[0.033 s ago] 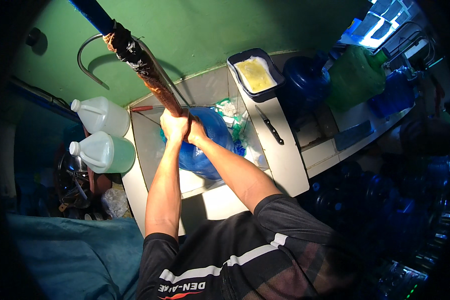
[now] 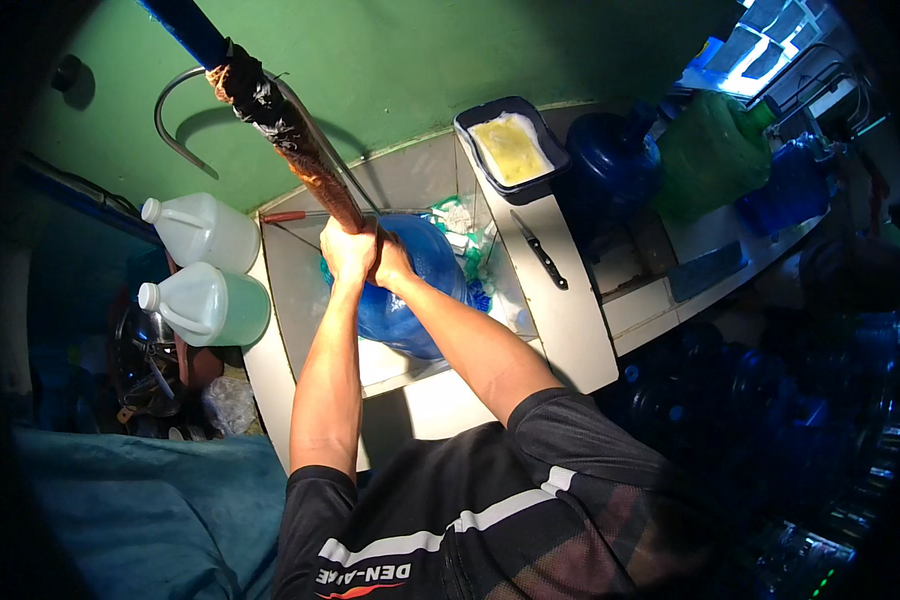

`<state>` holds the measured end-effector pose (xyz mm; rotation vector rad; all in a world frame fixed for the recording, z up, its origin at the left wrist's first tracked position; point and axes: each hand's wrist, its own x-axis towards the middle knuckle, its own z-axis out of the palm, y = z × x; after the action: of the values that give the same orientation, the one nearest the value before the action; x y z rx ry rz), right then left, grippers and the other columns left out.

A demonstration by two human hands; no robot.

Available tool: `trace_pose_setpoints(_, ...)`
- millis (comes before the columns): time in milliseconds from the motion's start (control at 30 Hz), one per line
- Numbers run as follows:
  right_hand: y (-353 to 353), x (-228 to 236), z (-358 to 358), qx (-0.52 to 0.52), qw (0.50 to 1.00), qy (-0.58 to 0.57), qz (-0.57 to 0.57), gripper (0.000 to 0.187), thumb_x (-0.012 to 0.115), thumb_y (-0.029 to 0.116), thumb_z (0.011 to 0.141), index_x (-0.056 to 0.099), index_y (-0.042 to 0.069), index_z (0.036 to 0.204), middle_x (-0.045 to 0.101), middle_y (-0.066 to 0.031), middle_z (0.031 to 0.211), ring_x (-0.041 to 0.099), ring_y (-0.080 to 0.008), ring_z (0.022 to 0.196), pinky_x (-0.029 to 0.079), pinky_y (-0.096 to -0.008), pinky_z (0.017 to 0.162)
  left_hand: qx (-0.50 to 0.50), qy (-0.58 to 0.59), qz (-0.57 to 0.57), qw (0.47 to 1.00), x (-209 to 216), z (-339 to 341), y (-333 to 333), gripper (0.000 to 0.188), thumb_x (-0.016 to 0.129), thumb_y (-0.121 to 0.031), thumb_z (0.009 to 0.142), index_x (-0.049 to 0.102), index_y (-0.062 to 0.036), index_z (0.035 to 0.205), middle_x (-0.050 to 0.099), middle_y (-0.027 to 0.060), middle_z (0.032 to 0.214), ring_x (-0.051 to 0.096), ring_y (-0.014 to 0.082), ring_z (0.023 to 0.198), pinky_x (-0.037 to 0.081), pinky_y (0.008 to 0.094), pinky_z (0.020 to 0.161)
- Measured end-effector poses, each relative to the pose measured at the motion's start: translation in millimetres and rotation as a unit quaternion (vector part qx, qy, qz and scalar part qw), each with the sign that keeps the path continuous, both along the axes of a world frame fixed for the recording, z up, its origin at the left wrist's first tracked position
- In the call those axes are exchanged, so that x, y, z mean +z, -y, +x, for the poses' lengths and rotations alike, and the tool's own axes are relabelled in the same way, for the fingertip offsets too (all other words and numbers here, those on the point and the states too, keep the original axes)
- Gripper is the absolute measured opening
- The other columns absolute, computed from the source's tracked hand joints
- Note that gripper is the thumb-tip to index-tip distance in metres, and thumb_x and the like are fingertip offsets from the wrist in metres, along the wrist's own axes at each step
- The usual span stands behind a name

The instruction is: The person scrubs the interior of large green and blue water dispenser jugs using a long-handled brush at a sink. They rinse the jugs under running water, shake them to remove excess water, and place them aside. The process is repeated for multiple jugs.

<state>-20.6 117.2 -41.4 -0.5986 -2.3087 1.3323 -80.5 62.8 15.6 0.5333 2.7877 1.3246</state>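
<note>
Both my hands are wrapped round a long pole (image 2: 315,178), blue at the top, bound with torn black tape and rusty brown lower down. My left hand (image 2: 347,250) and my right hand (image 2: 394,262) are side by side at its lower end. Beneath them a large blue water jug (image 2: 410,325) stands in a tiled sink (image 2: 295,260). The pole's lower tip is hidden by my hands, so I cannot tell whether it enters the jug. Crumpled wrappers and scraps (image 2: 462,232) lie in the sink beyond the jug.
A black-handled knife (image 2: 542,255) and a dark tub of yellow sponge and suds (image 2: 510,148) rest on the right ledge. Two plastic gallon jugs (image 2: 210,305) stand left. A curved metal faucet (image 2: 185,80) rises behind. More water jugs (image 2: 715,150) stand at the far right.
</note>
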Motion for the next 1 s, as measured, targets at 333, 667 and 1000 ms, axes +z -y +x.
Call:
trace_pose_setpoints(333,-8,-15,25,0.068,0.993,-0.078,-0.062,0.051,0.08,0.034,0.075,0.063,0.007,0.114,0.073,-0.0173,0.102,0.071,-0.0274,0.093,0.055,-0.0398,0.082,-0.221,-0.076,-0.209,0.95,19,-10,40,0.033,0.056,-0.032,0.085,0.065,-0.0038,0.099,0.069,0.0262,0.09,0.066,0.046,0.089,0.052,0.0553,0.08)
trace_pose_setpoints(667,5,79,42,0.056,0.949,-0.248,-0.188,0.025,0.079,0.001,0.074,0.065,0.003,0.095,0.07,-0.0075,0.085,0.067,-0.0166,0.08,0.055,-0.0306,0.079,-0.063,0.278,0.29,0.914,-68,-74,115,0.107,0.077,-0.047,0.081,0.016,-0.0026,0.157,0.039,0.0291,0.15,0.038,0.0337,0.141,0.03,0.0469,0.117)
trace_pose_setpoints(1000,-222,228,244,0.05,0.867,-0.34,-0.361,0.041,0.055,0.034,0.085,0.062,0.001,0.108,0.063,-0.0149,0.102,0.06,-0.0297,0.107,0.046,-0.0506,0.101,-0.137,0.471,0.402,0.773,29,74,162,0.075,0.049,-0.058,0.099,0.035,-0.0087,0.154,0.039,0.0101,0.155,0.036,0.0241,0.142,0.025,0.0403,0.12)
